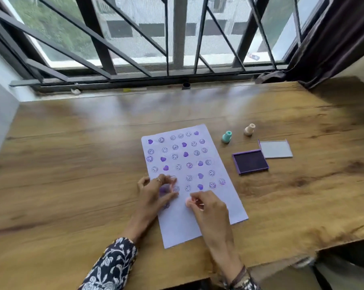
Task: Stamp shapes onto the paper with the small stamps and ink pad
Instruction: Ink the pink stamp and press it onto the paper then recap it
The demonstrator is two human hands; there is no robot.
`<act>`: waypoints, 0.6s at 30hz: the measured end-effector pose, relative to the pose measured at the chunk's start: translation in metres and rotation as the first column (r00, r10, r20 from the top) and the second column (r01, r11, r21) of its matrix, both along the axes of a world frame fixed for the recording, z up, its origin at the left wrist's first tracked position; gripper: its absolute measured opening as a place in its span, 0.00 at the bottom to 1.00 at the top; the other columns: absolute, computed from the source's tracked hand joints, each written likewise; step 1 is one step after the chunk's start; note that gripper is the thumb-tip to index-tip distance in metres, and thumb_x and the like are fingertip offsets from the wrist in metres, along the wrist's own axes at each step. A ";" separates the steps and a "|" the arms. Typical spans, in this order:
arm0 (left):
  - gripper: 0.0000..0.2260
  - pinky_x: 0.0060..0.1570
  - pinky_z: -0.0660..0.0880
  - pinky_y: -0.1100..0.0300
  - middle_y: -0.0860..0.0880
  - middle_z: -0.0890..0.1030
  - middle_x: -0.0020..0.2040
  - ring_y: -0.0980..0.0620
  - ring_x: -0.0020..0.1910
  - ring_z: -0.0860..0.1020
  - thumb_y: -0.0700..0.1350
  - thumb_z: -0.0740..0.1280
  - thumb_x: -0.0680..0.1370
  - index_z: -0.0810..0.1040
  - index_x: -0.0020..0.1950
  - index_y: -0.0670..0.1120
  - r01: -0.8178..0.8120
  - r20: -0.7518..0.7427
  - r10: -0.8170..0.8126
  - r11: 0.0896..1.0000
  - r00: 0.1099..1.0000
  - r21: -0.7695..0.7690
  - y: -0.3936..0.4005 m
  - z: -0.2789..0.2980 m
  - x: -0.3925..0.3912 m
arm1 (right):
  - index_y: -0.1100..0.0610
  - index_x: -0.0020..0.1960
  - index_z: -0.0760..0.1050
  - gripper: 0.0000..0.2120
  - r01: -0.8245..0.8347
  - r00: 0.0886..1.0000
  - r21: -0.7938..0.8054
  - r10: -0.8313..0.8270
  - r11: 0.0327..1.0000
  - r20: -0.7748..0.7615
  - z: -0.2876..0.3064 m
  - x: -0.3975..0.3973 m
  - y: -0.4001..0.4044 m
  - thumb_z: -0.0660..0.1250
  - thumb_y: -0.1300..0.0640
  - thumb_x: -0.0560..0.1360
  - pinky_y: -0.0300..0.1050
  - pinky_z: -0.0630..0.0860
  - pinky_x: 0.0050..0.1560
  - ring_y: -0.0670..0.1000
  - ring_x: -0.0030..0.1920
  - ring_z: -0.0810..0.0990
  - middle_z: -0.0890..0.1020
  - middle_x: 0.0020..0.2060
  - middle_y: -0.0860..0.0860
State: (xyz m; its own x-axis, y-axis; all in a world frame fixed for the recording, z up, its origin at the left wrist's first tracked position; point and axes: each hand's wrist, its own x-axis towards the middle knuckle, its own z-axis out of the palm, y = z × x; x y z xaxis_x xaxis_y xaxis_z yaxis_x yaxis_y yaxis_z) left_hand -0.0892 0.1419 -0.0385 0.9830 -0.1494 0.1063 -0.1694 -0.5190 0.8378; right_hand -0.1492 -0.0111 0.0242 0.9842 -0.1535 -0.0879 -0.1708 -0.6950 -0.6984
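Observation:
A pale lilac paper [208,155] lies on the wooden desk, covered with several purple hearts and smiley faces. My left hand [156,193] rests on the paper's left edge, fingers spread and pressing it flat. My right hand [208,208] pinches a small pink stamp [188,201] against the lower part of the sheet. The open purple ink pad [250,162] sits to the right of the paper. Behind it stand a teal stamp [226,137] and a beige stamp [249,129].
The ink pad's grey lid [276,149] lies just behind and right of the pad. The desk [72,164] runs up to a barred window [177,49] at the back. A dark curtain [327,42] hangs at the right. The desk's front edge is near my wrists.

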 end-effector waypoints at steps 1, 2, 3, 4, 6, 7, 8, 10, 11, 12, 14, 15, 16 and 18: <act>0.11 0.57 0.60 0.50 0.65 0.79 0.48 0.62 0.54 0.75 0.53 0.71 0.66 0.76 0.47 0.54 0.010 -0.018 -0.010 1.000 1.000 -0.022 -0.001 0.001 -0.001 | 0.58 0.48 0.79 0.05 -0.007 0.999 -0.036 0.009 0.999 0.051 0.006 -0.001 0.006 0.68 0.58 0.74 0.48 0.77 0.45 0.53 0.43 0.81 0.81 0.43 0.55; 0.11 0.56 0.61 0.52 0.67 0.79 0.47 0.64 0.51 0.75 0.52 0.71 0.66 0.77 0.47 0.54 0.022 -0.028 -0.023 0.999 0.999 -0.037 -0.001 0.003 -0.001 | 0.58 0.47 0.79 0.04 -0.004 0.994 -0.064 0.011 0.998 0.112 0.013 -0.002 0.011 0.69 0.58 0.73 0.49 0.77 0.43 0.53 0.41 0.81 0.82 0.42 0.54; 0.12 0.56 0.63 0.51 0.67 0.79 0.46 0.64 0.49 0.76 0.52 0.71 0.66 0.77 0.47 0.52 0.033 -0.037 -0.035 0.998 0.999 -0.045 -0.001 0.004 0.000 | 0.57 0.46 0.79 0.04 0.007 0.984 -0.086 0.008 0.996 0.176 0.019 -0.002 0.015 0.70 0.58 0.73 0.48 0.78 0.40 0.53 0.40 0.82 0.82 0.41 0.54; 0.12 0.56 0.66 0.49 0.65 0.79 0.46 0.62 0.47 0.77 0.51 0.71 0.66 0.77 0.47 0.51 0.048 -0.045 -0.050 0.998 0.998 -0.049 0.000 0.006 0.001 | 0.57 0.45 0.79 0.03 0.019 0.972 -0.103 0.006 0.994 0.236 0.024 -0.002 0.019 0.71 0.58 0.72 0.47 0.78 0.38 0.52 0.38 0.82 0.82 0.40 0.53; 0.10 0.55 0.71 0.44 0.59 0.82 0.45 0.59 0.45 0.79 0.49 0.72 0.66 0.75 0.44 0.51 0.081 -0.057 -0.085 0.994 0.995 -0.071 0.003 0.007 0.005 | 0.55 0.45 0.79 0.04 0.039 0.945 -0.132 0.006 0.991 0.326 0.028 -0.001 0.025 0.72 0.59 0.71 0.43 0.75 0.36 0.50 0.36 0.82 0.82 0.39 0.52; 0.11 0.55 0.72 0.44 0.57 0.83 0.46 0.57 0.45 0.80 0.47 0.73 0.67 0.74 0.43 0.54 0.098 -0.071 -0.104 0.991 0.992 -0.089 0.006 0.007 0.007 | 0.55 0.44 0.78 0.04 0.046 0.938 -0.139 0.005 0.989 0.348 0.026 -0.001 0.029 0.72 0.60 0.70 0.42 0.74 0.36 0.50 0.36 0.81 0.82 0.38 0.52; 0.13 0.55 0.73 0.43 0.54 0.84 0.47 0.53 0.46 0.80 0.44 0.74 0.67 0.72 0.43 0.57 0.108 -0.098 -0.118 0.989 0.988 -0.102 0.008 0.007 0.009 | 0.55 0.44 0.78 0.04 0.048 0.936 -0.149 0.007 0.988 0.351 0.022 -0.002 0.032 0.72 0.60 0.71 0.42 0.73 0.38 0.50 0.36 0.81 0.82 0.38 0.52; 0.17 0.58 0.71 0.46 0.53 0.83 0.49 0.47 0.52 0.78 0.43 0.73 0.68 0.71 0.44 0.62 0.118 -0.165 -0.133 0.988 0.977 -0.099 0.011 0.006 0.010 | 0.57 0.46 0.79 0.03 0.030 0.960 -0.183 0.023 0.983 0.280 0.007 -0.005 0.039 0.70 0.61 0.72 0.41 0.73 0.39 0.52 0.37 0.81 0.82 0.38 0.53; 0.19 0.60 0.70 0.51 0.55 0.83 0.50 0.46 0.54 0.77 0.43 0.73 0.68 0.70 0.43 0.65 0.119 -0.181 -0.133 0.989 0.975 -0.086 0.011 0.005 0.010 | 0.58 0.48 0.79 0.05 0.015 0.975 -0.191 0.029 0.982 0.222 -0.001 -0.006 0.041 0.70 0.62 0.72 0.41 0.72 0.40 0.53 0.38 0.81 0.82 0.39 0.54; 0.20 0.60 0.69 0.56 0.56 0.82 0.51 0.46 0.55 0.76 0.44 0.73 0.68 0.69 0.43 0.67 0.119 -0.178 -0.130 0.990 0.975 -0.069 0.011 0.004 0.009 | 0.59 0.48 0.79 0.06 0.004 0.983 -0.190 0.031 0.982 0.180 -0.008 -0.007 0.042 0.70 0.63 0.72 0.41 0.71 0.41 0.54 0.39 0.81 0.81 0.39 0.55; 0.20 0.59 0.69 0.58 0.57 0.82 0.51 0.46 0.55 0.76 0.44 0.73 0.69 0.68 0.43 0.68 0.118 -0.155 -0.126 0.991 0.980 -0.063 0.011 0.004 0.009 | 0.60 0.47 0.79 0.07 -0.006 0.986 -0.202 0.039 0.979 0.161 -0.016 -0.005 0.042 0.72 0.65 0.70 0.41 0.69 0.43 0.54 0.37 0.81 0.81 0.38 0.55; 0.20 0.60 0.70 0.54 0.56 0.82 0.51 0.45 0.55 0.76 0.44 0.73 0.69 0.68 0.44 0.67 0.125 -0.154 -0.135 0.989 0.979 -0.077 0.011 0.004 0.010 | 0.59 0.46 0.79 0.07 -0.006 0.985 -0.219 0.043 0.976 0.165 -0.017 -0.005 0.042 0.72 0.65 0.69 0.41 0.69 0.43 0.54 0.36 0.81 0.81 0.38 0.55; 0.20 0.59 0.72 0.49 0.56 0.82 0.51 0.45 0.55 0.76 0.44 0.73 0.69 0.69 0.44 0.67 0.125 -0.152 -0.139 0.987 0.979 -0.097 0.011 0.004 0.010 | 0.59 0.45 0.78 0.07 -0.011 0.983 -0.240 0.054 0.971 0.174 -0.016 -0.004 0.042 0.73 0.65 0.68 0.40 0.69 0.41 0.53 0.35 0.81 0.81 0.37 0.54; 0.20 0.58 0.73 0.45 0.55 0.82 0.51 0.44 0.55 0.76 0.43 0.74 0.68 0.69 0.44 0.67 0.121 -0.149 -0.139 0.985 0.979 -0.121 0.011 0.005 0.010 | 0.58 0.44 0.78 0.06 -0.026 0.981 -0.248 0.073 0.968 0.182 -0.017 -0.003 0.041 0.72 0.64 0.69 0.39 0.71 0.36 0.52 0.36 0.80 0.80 0.37 0.53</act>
